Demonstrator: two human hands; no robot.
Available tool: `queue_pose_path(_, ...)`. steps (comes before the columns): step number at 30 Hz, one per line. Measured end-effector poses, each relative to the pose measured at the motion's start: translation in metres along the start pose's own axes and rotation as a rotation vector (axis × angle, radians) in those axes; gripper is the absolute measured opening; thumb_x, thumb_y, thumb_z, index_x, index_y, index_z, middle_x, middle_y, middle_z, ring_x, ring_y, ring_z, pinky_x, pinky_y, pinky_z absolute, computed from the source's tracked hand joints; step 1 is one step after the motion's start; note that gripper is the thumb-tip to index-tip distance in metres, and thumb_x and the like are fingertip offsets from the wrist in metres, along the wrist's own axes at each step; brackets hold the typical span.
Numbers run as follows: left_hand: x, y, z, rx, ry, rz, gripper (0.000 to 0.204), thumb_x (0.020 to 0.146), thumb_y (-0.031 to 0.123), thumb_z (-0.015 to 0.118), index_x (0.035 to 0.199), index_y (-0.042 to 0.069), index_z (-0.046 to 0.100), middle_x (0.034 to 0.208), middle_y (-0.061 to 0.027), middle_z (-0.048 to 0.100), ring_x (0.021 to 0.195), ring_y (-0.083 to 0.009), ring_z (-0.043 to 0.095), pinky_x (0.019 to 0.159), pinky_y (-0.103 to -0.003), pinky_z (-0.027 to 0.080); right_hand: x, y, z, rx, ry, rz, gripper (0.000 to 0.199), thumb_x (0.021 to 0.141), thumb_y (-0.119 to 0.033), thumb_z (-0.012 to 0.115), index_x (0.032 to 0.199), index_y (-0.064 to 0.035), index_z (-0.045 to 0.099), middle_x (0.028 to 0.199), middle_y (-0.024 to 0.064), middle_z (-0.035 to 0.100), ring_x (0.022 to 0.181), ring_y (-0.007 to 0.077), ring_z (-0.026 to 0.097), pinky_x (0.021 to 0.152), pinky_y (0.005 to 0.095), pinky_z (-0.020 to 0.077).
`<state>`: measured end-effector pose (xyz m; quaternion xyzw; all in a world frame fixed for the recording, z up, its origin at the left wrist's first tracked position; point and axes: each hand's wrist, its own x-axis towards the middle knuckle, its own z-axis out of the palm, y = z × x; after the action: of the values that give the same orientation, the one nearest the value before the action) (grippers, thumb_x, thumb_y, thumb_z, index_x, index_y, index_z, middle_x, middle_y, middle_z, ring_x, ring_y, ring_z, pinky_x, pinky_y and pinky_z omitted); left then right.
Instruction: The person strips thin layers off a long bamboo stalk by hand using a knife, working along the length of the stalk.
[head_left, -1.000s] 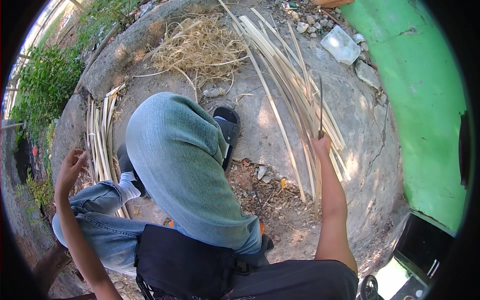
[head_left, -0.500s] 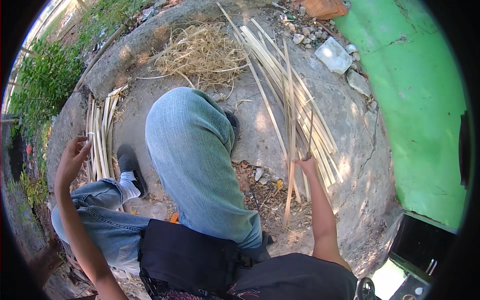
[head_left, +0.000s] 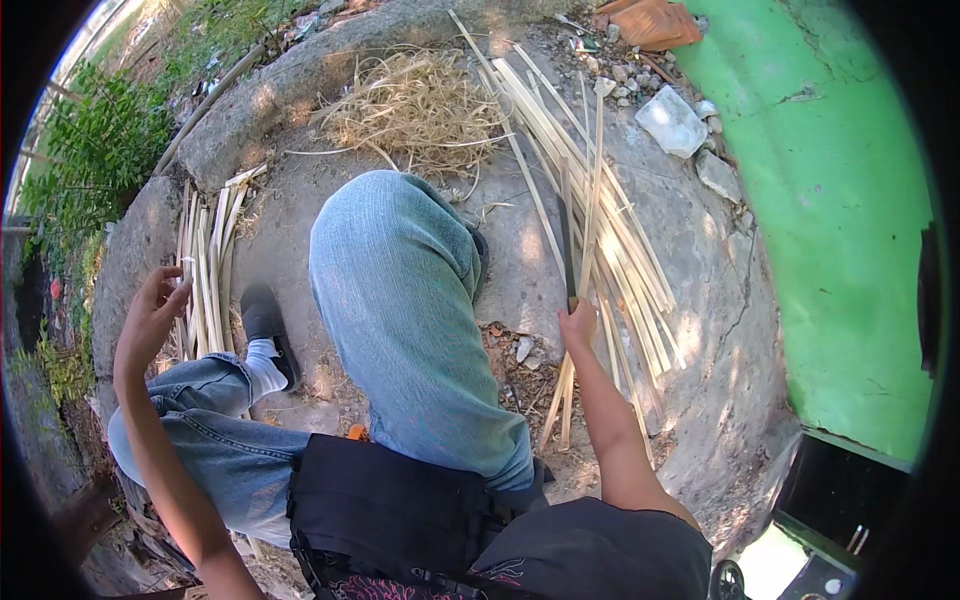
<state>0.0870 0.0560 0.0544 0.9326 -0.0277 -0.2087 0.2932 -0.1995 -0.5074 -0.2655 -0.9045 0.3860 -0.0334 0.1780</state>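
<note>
My right hand (head_left: 577, 325) is closed round the handle of a long knife (head_left: 568, 240). Its dark narrow blade points away from me and lies over a loose pile of pale split bamboo strips (head_left: 610, 230), which fans out on the right. My left hand (head_left: 152, 315) is raised at the left, its fingers loosely bent and apart, with nothing seen in them. Just beyond those fingers lies a smaller bundle of pale strips (head_left: 212, 270), with a bit of white across it near the fingertips.
A heap of curly shavings (head_left: 415, 110) lies ahead of my raised knee (head_left: 385, 240). Beyond it runs a low concrete ridge (head_left: 270, 95). A whitish block (head_left: 671, 121) and rubble sit by the green wall (head_left: 800, 150). My shoe (head_left: 264, 315) rests beside the left bundle.
My right hand has swung left with the knife, whose blade now tilts leftward over the strips. Some loose strips near it have shifted. My left hand has barely moved.
</note>
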Motion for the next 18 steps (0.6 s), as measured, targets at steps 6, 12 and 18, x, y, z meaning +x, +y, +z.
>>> queue_pose_path(6, -0.004, 0.003, -0.003, 0.016, 0.011, -0.010, 0.038, 0.092, 0.030, 0.057, 0.113, -0.001, 0.053, 0.073, -0.0051, 0.055, 0.069, -0.0122, 0.052, 0.065, -0.027, 0.043, 0.010, -0.010, -0.001, -0.113, -0.052, 0.157, 0.038, 0.070, -0.022, 0.074, 0.098, -0.0012, 0.059, 0.095, 0.0206, 0.062, 0.092, 0.0375, 0.060, 0.081, 0.0453, 0.0465)
queue_pose_path(12, -0.009, 0.007, -0.005, 0.057, 0.038, -0.008, 0.040, 0.090, 0.033, 0.058, 0.111, -0.001, 0.054, 0.070, -0.0047, 0.052, 0.065, -0.0126, 0.047, 0.061, -0.029, 0.040, 0.021, -0.003, 0.000, -0.232, -0.043, 0.200, 0.039, 0.070, -0.020, 0.071, 0.103, -0.0028, 0.059, 0.094, 0.0209, 0.065, 0.092, 0.0368, 0.062, 0.084, 0.0455, 0.0476)
queue_pose_path(18, -0.015, -0.001, -0.010, 0.064, 0.066, 0.029, 0.042, 0.090, 0.035, 0.058, 0.111, -0.001, 0.053, 0.070, -0.0059, 0.050, 0.064, -0.0140, 0.045, 0.059, -0.030, 0.039, 0.017, 0.006, -0.001, -0.029, 0.062, 0.227, 0.034, 0.067, -0.016, 0.070, 0.096, -0.0014, 0.061, 0.090, 0.0199, 0.066, 0.084, 0.0369, 0.064, 0.077, 0.0452, 0.0498)
